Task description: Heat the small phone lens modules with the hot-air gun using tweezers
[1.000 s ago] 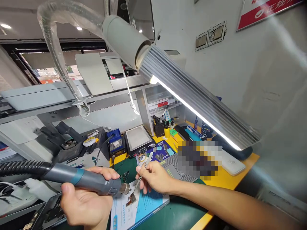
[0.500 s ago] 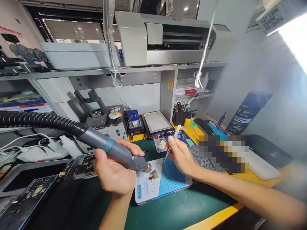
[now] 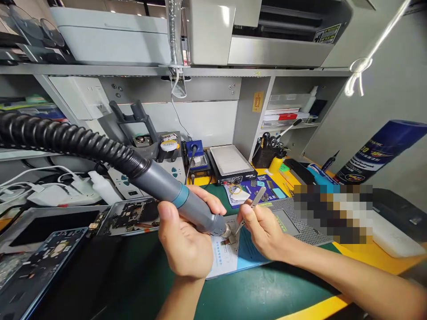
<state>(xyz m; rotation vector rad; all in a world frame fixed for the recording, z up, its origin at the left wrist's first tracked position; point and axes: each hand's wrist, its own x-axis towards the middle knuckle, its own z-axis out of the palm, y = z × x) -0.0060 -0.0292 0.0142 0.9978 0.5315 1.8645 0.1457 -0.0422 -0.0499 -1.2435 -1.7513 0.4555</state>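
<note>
My left hand is wrapped round a hot air gun, a grey handle with a teal band and a ribbed black hose. Its metal nozzle points down at a small electronic part with a brown flex strip. That part lies on a blue and white box on the green mat. Pinched in my right hand are metal tweezers, tips down beside the nozzle and the small part. Whether the tips touch the part, I cannot tell.
Opened devices lie on the left, near a white power strip. A flat heating plate and a soldering station stand behind. A perforated grey mat and a blue spray can are to the right.
The tweezer tips have come down and closer to the nozzle and the small part. The hot air gun stays over the part. The camera view has shifted, tilting downward and closer.
</note>
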